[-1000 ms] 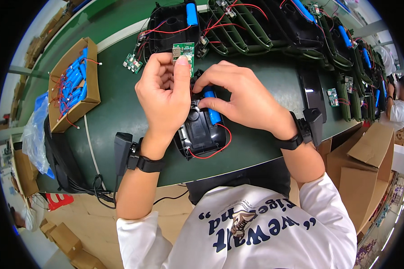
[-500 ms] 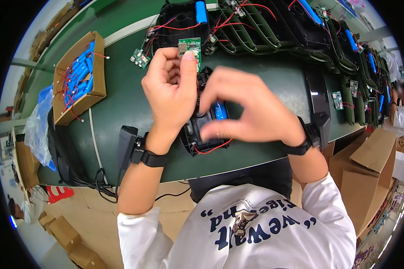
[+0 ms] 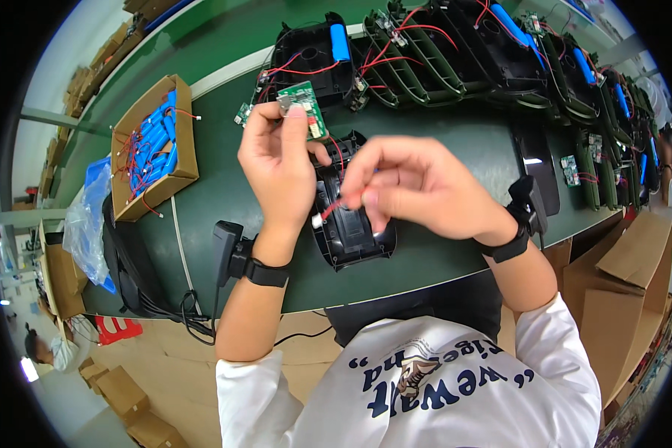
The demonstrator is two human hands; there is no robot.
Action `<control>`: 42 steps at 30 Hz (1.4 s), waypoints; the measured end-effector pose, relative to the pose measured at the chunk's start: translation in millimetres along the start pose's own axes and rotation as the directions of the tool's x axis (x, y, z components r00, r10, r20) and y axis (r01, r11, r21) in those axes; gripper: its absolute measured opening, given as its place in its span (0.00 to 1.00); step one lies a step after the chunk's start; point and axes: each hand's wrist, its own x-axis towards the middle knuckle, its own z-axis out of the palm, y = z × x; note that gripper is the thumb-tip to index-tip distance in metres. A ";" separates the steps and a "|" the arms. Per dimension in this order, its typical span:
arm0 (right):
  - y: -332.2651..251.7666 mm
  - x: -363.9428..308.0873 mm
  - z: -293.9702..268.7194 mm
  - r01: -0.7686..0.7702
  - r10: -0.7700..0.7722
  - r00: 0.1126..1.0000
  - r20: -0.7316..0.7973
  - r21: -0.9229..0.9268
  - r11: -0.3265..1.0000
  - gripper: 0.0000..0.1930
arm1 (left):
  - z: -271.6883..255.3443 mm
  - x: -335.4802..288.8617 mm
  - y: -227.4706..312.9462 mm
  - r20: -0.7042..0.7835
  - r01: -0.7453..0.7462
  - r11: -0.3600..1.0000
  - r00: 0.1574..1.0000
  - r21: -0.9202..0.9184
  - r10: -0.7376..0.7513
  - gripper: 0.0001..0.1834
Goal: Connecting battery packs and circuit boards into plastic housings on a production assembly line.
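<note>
My left hand (image 3: 280,168) pinches a green circuit board (image 3: 315,118) between thumb and fingers, holding it above the table. Thin red wires run down from the board toward a black plastic housing (image 3: 351,237) that lies below both hands. Over that housing, my right hand (image 3: 429,190) has its thumb and fingertips closed on a red wire (image 3: 337,205). A small white plug (image 3: 317,221) hangs at the wire's end, apart from the board. My right hand covers part of the housing, including where a blue battery cell showed earlier.
A cardboard box (image 3: 184,157) of blue battery cells with red wires stands at the left, beside a black bag (image 3: 131,257) and clear plastic (image 3: 86,231). Several dark housings (image 3: 313,82) with cells and boards line the back and right. An open carton (image 3: 612,313) sits at lower right.
My right hand has closed on the red wire and lifted its white plug off the housing. The board in my left hand has tilted. The whole view has shifted slightly.
</note>
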 end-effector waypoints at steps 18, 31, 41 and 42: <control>21.7 17.5 -3.5 0.218 -0.352 0.826 -0.439 -0.326 0.920 0.08 | 5.0 -3.0 6.2 0.178 0.085 0.992 0.982 -0.088 -0.069 0.07; 24.9 19.7 -7.4 0.233 -0.702 0.622 -0.346 -0.774 0.588 0.06 | 4.4 -2.4 9.2 0.232 -0.126 0.992 0.965 0.000 0.122 0.24; 20.6 16.3 -5.4 0.192 -0.699 0.647 -0.303 -0.823 0.535 0.07 | 3.1 -3.2 7.4 0.230 -0.145 0.988 0.965 0.053 0.130 0.23; 20.8 16.2 -5.3 0.190 -0.707 0.638 -0.304 -0.827 0.528 0.07 | 3.9 -3.9 8.1 0.226 -0.132 0.990 0.967 0.056 0.116 0.24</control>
